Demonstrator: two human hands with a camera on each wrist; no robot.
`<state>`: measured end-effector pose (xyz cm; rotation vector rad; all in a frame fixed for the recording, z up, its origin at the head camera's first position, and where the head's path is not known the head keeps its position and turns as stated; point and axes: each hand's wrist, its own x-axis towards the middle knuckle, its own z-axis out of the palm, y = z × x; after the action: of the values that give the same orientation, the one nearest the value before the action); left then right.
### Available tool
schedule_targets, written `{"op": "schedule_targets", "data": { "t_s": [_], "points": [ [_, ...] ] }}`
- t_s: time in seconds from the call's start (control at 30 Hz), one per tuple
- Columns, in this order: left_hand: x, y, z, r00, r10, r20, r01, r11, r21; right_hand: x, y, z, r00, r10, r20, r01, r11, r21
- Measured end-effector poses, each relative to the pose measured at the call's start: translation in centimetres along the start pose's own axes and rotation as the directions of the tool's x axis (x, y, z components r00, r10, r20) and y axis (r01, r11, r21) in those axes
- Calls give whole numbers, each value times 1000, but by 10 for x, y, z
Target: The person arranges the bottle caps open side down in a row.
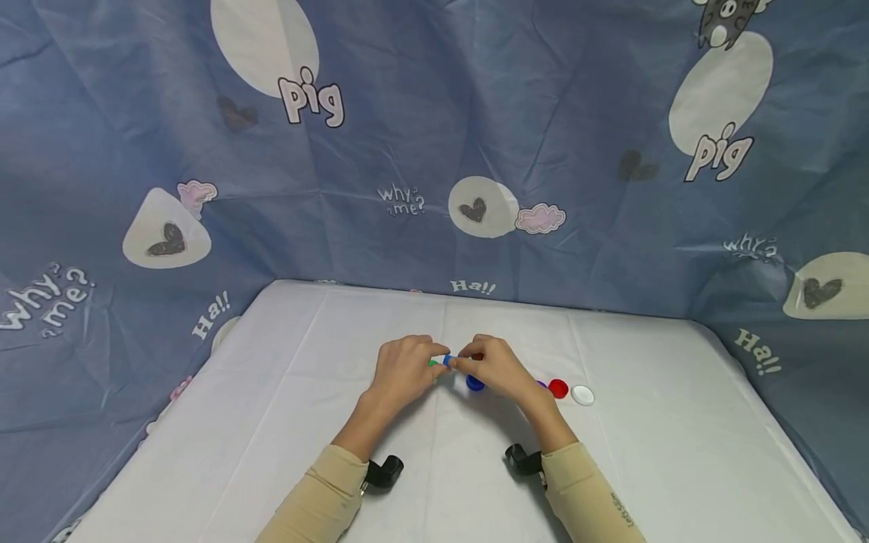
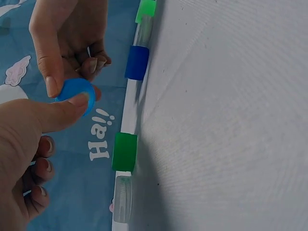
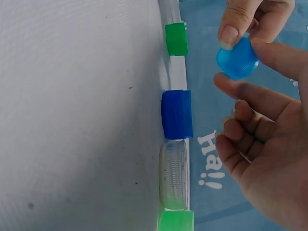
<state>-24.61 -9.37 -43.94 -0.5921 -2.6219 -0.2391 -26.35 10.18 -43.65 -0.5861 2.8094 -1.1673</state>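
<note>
A light blue bottle cap (image 2: 77, 91) is held up between both hands, its flat round side showing in the wrist views. My left hand (image 1: 400, 373) pinches it, the thumb lying across its face. From the other side my right hand (image 3: 269, 120) holds its edge with thumb and index finger, the other fingers loosely curled. Below the hands, a dark blue cap (image 1: 474, 383) rests on the white table. Near the left fingertips a green cap (image 1: 432, 363) shows partly, the hand hiding the rest.
Right of my right forearm, a red cap (image 1: 558, 388) and a white cap (image 1: 582, 395) lie on the white tablecloth (image 1: 271, 452). A purple cap (image 1: 541, 384) is mostly hidden by the right wrist. A blue printed curtain (image 1: 380, 136) hangs behind the table.
</note>
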Motion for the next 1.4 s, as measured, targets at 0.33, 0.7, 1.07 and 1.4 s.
{"op": "schedule_targets", "data": {
  "t_s": [0.33,0.7,1.07,1.4],
  "points": [
    [0,-3,2,999,-19,27,19,1000,10,2,1,1,999,-43,-5,42,998,-49],
    [-2,-3,5,991,-93,101,102,991,-88,2,2,1,993,-107,-56,100,987,-122],
    [-2,-3,5,987,-103,120,117,987,-113,2,2,2,989,-122,-85,115,990,-77],
    [-1,-3,4,998,-48,41,52,994,-97,-1,-1,-5,998,44,-47,-36,987,156]
  ]
}}
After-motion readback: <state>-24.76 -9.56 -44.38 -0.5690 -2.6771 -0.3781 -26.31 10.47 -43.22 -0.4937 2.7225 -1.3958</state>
